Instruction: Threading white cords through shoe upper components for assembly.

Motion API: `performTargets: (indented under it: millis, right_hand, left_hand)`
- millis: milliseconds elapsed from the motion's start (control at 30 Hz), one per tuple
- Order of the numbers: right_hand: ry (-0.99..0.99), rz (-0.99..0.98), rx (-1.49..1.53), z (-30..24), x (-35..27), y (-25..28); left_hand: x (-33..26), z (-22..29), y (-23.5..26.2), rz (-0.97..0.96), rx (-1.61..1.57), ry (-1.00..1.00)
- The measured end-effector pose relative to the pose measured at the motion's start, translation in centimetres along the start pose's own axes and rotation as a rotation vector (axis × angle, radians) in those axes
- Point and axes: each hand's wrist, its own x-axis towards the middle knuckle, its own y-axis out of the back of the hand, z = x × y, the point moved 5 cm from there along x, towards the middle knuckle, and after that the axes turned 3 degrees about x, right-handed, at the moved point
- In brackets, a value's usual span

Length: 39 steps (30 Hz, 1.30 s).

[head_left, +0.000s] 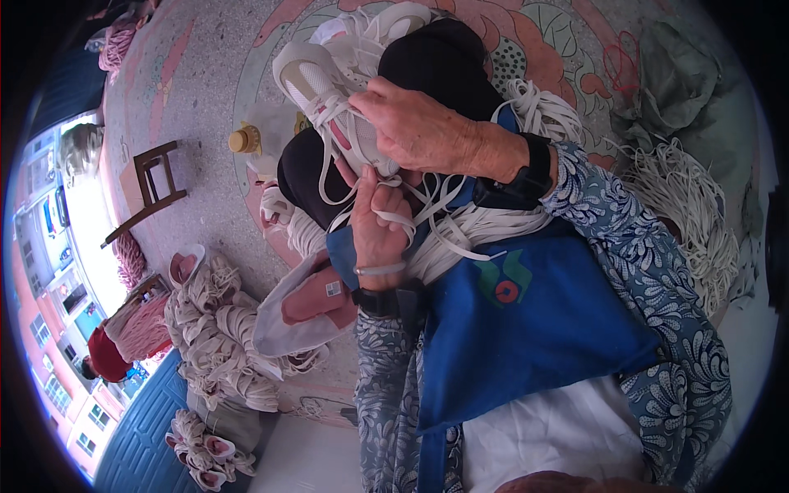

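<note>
A white sneaker (306, 72) with a pink patch rests across my dark-trousered knees, its toe pointing away to the upper left. White laces run across its front and hang in loose loops. My right hand (423, 130) is closed at the shoe's right side, pinching a shoelace (335, 107) near the eyelets. At the near end of the shoe, my left hand (380, 220) has its fingers curled round a lace, the thumb pointing up toward the opening. A bundle of white laces (468, 234) lies on my lap over the blue apron (526, 329).
Another white shoe (374, 29) lies beyond my knees. A pile of shoes (218, 329) spreads on the floor at left, near a wooden stool (152, 185). A yellow-capped bottle (245, 140) stands left of my knee. More laces (682, 214) heap on green cloth (670, 82) at right.
</note>
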Motion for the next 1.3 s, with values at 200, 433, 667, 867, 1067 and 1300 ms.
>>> performTargets:
  millis: [200, 433, 667, 867, 1067, 1300]
  right_hand:
    - [-0.13, 0.019, 0.097, 1.0, -0.6, -0.3]
    - [-0.16, 0.077, 0.107, 0.3, -1.8, 2.7]
    - [-0.283, -0.243, 0.556, -2.2, -3.4, 1.7]
    - [-0.377, -0.479, 0.604, -3.1, -5.2, -0.9]
    - [-0.869, -0.454, 1.693, -3.6, -5.3, -3.9]
    - [-0.789, -0.306, 1.889, -3.3, -5.2, -1.9]
  left_hand:
    - [-2.6, 0.2, -0.4, 0.138, 0.291, 0.064]
    - [-8.0, 1.5, -4.5, 0.28, 0.943, -0.207]
    - [-12.2, 3.4, -7.0, 0.379, 1.383, -0.432]
    - [-14.2, 2.2, -7.8, 0.266, 1.808, -0.292]
    - [-13.3, -1.9, -10.0, -0.273, 1.553, 0.209]
    - [-12.0, -1.8, -7.4, -0.34, 1.423, 0.331]
